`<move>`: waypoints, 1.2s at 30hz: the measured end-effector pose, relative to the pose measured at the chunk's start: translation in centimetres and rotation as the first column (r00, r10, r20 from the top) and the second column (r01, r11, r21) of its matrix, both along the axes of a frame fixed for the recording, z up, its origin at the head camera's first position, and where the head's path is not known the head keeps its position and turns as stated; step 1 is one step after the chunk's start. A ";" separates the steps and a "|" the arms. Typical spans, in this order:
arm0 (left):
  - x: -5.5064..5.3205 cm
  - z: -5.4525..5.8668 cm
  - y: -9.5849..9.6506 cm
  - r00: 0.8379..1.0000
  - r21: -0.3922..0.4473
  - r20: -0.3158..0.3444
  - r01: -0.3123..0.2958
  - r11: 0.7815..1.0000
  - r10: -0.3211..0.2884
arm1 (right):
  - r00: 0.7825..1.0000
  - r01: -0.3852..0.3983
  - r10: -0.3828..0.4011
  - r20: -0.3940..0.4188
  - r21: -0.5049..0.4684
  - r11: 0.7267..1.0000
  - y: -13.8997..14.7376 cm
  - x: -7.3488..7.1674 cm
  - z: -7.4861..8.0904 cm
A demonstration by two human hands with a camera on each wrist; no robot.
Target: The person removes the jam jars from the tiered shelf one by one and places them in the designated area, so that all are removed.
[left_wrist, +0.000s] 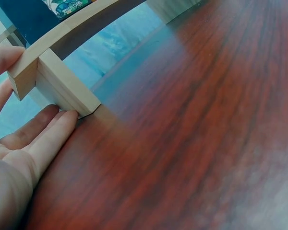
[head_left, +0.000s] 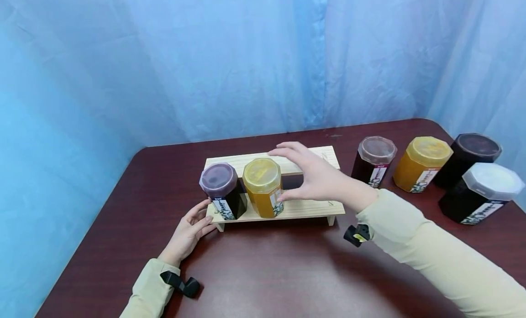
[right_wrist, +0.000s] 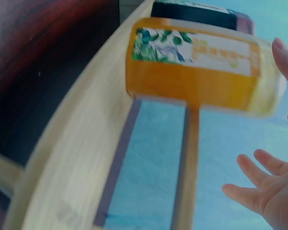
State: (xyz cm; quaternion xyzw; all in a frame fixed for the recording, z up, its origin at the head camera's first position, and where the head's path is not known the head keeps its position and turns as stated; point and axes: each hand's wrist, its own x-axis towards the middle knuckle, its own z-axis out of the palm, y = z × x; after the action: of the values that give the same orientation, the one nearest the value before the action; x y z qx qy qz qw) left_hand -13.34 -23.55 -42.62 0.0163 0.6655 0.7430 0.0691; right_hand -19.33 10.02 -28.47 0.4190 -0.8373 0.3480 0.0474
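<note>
A two-tier wooden shelf [head_left: 304, 210] stands on the dark red table. My left hand [head_left: 186, 233] grips its left end, thumb at the board's corner; in the left wrist view, fingers [left_wrist: 55, 132] lie low beside the shelf's leg [left_wrist: 67, 86]. On the lower tier, a dark jar with a purple lid [head_left: 219, 179] stands at the left. Right of it is a yellow jar [head_left: 263, 183], upright with its label facing front right. My right hand [head_left: 324, 179] is spread beside the yellow jar, thumb close to its label. In the right wrist view, spread fingers [right_wrist: 252, 191] show apart from the jar.
At the right of the table stand a dark red jar [head_left: 371, 165], another yellow jar [head_left: 419, 167], a dark jar with a black lid [head_left: 452, 165] and a dark jar with a white lid [head_left: 464, 201]. Light blue curtains [head_left: 246, 67] hang behind and to the sides.
</note>
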 end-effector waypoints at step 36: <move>0.2 0.1 0.3 0.998 0.016 -0.062 -0.008 1.000 0.009 | 1.000 -0.018 0.020 0.014 -0.125 0.992 -3.6 0.5 -2.7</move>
State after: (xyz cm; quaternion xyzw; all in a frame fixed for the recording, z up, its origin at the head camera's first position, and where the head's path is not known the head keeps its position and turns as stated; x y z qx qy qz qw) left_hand -13.09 -23.25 -42.53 0.0371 0.6614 0.7478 0.0454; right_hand -18.78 6.40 -31.12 0.4205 -0.8103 0.4033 0.0636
